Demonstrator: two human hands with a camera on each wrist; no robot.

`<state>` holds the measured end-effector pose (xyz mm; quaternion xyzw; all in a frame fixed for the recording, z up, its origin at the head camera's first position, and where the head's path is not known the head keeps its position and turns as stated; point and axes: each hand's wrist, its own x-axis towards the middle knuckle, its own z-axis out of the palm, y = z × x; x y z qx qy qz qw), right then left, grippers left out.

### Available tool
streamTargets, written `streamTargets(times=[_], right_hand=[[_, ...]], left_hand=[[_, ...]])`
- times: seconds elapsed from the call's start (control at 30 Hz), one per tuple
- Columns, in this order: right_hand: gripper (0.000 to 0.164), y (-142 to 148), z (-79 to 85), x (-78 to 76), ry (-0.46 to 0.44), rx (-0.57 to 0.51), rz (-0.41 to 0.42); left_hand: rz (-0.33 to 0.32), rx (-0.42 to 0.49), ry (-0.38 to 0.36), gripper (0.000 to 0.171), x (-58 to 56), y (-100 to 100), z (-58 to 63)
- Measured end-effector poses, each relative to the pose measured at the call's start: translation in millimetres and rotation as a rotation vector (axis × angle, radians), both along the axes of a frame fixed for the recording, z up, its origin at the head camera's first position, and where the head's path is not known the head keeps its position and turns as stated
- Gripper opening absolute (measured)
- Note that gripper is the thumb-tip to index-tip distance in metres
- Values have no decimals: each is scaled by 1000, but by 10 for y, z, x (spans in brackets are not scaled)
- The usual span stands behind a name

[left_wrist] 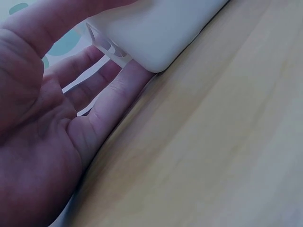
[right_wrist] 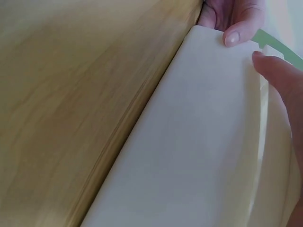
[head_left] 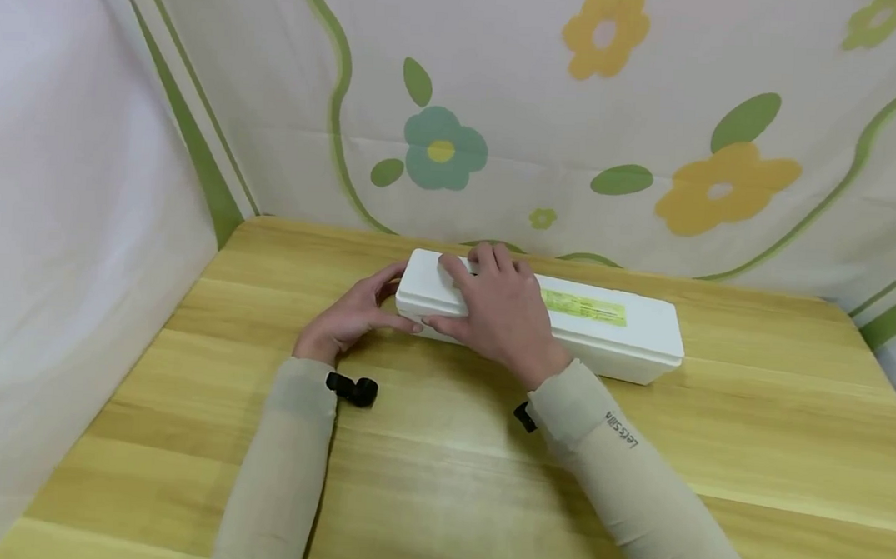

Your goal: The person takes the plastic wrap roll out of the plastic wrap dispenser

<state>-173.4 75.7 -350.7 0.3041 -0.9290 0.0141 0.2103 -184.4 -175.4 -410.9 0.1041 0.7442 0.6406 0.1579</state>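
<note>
In the head view we see the white box [head_left: 617,362] along its full length: it lies on the wooden counter [head_left: 440,471], close to the far edge, before a cloth [head_left: 516,91] with printed flowers. Only this view shows us the top of the lid [head_left: 656,322] with its yellow-green label [head_left: 585,308], and the small dark lettering on the right sleeve [head_left: 628,462].

The left wrist view gives us what the head view hides: the near end of the box has openings, and the fingers [left_wrist: 111,99] of the left hand [head_left: 349,317] are spread there, reaching to this end, the lowest one just at the bottom corner, near the counter. In the right wrist view we find the left thumb [right_wrist: 239,33] on the front wall, so the box end is between this thumb and the fingers.

The right hand [head_left: 507,311] is over the top, nearer to the left end than to the right one. Its fingers bend across the lid toward the far side, while the right thumb [right_wrist: 277,71] touches the front edge of the lid; thus we see them gripping it crosswise. How firmly each hand presses, we cannot tell.
</note>
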Motion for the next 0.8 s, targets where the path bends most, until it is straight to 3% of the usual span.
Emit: streamTargets(times=[0.37, 0.8], right_hand=[[71, 229, 6, 34, -2, -60, 26], [87, 1054, -44, 167, -99, -153, -117]], left_hand=[[19, 7, -11, 98, -27, 42, 18], [37, -2, -41, 105, -36, 41, 39]])
